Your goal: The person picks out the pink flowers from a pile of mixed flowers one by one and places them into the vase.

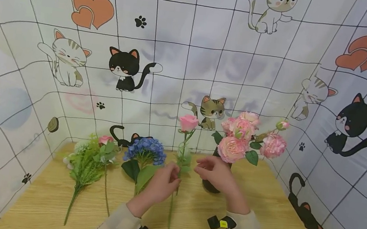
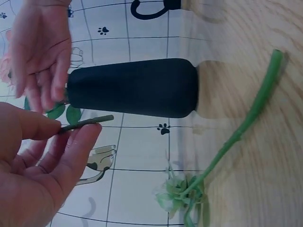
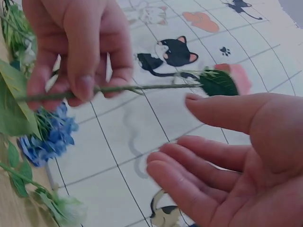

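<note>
A single pink rose (image 1: 188, 123) stands upright, its thin stem (image 3: 142, 87) pinched between the thumb and fingers of my left hand (image 1: 163, 183). The stem's cut end (image 2: 106, 118) pokes out below the fingertips in the left wrist view. My right hand (image 1: 216, 174) is held close by with nothing in it, its fingers loosely bent and apart from the stem in the right wrist view. Behind the right hand stands a black vase (image 2: 135, 88), partly hidden in the head view. Pink peonies (image 1: 234, 148) with green leaves rise out of it.
Left of the hands, a blue hydrangea (image 1: 146, 151) and a leafy green bunch (image 1: 84, 167) lie on the wooden table (image 1: 242, 223). A pale green-white flower (image 2: 175, 194) lies with its stem pointing frontward. Cat-printed cloth (image 1: 170, 58) encloses the back and sides.
</note>
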Demonstrator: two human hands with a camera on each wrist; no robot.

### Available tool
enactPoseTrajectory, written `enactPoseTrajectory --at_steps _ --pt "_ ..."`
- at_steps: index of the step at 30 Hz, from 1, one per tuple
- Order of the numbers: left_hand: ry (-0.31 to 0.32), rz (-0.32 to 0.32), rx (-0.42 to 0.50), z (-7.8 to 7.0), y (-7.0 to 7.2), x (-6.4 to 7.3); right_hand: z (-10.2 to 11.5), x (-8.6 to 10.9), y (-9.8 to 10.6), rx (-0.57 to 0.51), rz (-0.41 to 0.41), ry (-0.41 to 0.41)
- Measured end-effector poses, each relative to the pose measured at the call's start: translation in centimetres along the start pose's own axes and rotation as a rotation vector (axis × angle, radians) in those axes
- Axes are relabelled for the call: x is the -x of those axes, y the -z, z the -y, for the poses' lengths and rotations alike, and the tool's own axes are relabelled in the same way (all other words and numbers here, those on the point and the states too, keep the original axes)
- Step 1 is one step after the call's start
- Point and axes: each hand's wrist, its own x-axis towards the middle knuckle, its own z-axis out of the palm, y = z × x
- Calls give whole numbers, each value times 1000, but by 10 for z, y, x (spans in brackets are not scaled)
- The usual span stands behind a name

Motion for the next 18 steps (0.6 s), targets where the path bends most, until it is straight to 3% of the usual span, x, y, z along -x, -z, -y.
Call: enactPoseTrajectory --at_steps 6,11,18 --pt "-102 29 9 6 -5 -1 2 -3 -14 -93 -90 91" --pt "-114 41 27 8 -6 0 5 -2 -18 -188 -101 88" --pt "-123 59 11 4 -10 -1 5 -1 -16 -238 -167 53"
